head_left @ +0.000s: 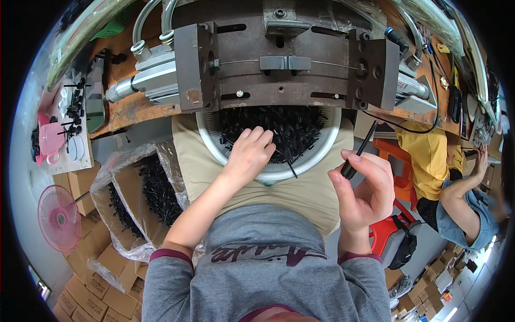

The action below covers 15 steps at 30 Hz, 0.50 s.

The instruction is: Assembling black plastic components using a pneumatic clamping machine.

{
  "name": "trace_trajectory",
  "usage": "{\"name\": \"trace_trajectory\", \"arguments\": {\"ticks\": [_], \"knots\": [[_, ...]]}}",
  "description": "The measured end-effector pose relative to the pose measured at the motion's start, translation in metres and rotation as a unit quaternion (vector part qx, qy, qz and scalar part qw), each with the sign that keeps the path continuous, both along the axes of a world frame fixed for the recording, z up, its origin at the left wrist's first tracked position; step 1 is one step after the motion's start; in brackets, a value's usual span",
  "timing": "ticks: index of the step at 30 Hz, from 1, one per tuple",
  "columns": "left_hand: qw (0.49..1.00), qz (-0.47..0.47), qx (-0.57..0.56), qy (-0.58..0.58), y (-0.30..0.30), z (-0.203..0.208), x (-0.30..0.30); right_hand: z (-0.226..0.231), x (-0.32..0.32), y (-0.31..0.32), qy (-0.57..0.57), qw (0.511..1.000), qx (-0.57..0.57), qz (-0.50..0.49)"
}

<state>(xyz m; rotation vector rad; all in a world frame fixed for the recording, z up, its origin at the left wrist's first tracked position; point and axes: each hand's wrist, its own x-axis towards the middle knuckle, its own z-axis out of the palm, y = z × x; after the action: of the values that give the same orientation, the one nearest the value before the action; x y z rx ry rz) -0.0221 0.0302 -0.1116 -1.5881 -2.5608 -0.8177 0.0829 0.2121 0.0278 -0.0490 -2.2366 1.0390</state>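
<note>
- Holding: the right hand [369, 188] pinches one black rod [366, 143] by its thick end, thumb against fingertips, raised to the right of the basin. Thin end points up, toward the fixture. Risk: the pinch covers a short length only; an off-centre grip may let the rod pivot or drop.
- Left hand [251, 153]: fingers curl down onto the heap [289, 126] of black rods in the basin. Fingertips are hidden; whether they grip a rod cannot be told. Risk: the rods lie crossed, so lifting one may drag out others.
- Stray rod [292, 168]: pokes from the heap across the near rim. Risk: a brush of the left hand may knock it out.
- Basin [328, 143]: stands at the lap [194, 161], partly beneath the fixture. Risk: a shift of the legs may tilt it and spill the heap.
- Fixture [241, 45]: a wire [332, 65] spans its two end blocks, past the centre clamp [272, 63]. Risk: if the cylinders actuate with fingers inside, crushing may result.
- Cable [412, 130]: loops below the fixture's right side. Risk: a sleeve or rod may snag it; depth is unclear.
- Carton [126, 199]: stands open at the left, plastic-lined, holding more rods. Risk: the loose liner may catch the left elbow.
- Co-worker [469, 209]: well apart at far right; collision appears unlikely.
</note>
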Motion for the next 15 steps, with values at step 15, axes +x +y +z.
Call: {"name": "trace_trajectory", "arguments": {"ticks": [15], "knots": [[0.689,0.112,0.153,-0.700,-0.036,0.076,0.006,-0.007,-0.001,0.000,0.012,0.999,-0.050,0.011]]}}
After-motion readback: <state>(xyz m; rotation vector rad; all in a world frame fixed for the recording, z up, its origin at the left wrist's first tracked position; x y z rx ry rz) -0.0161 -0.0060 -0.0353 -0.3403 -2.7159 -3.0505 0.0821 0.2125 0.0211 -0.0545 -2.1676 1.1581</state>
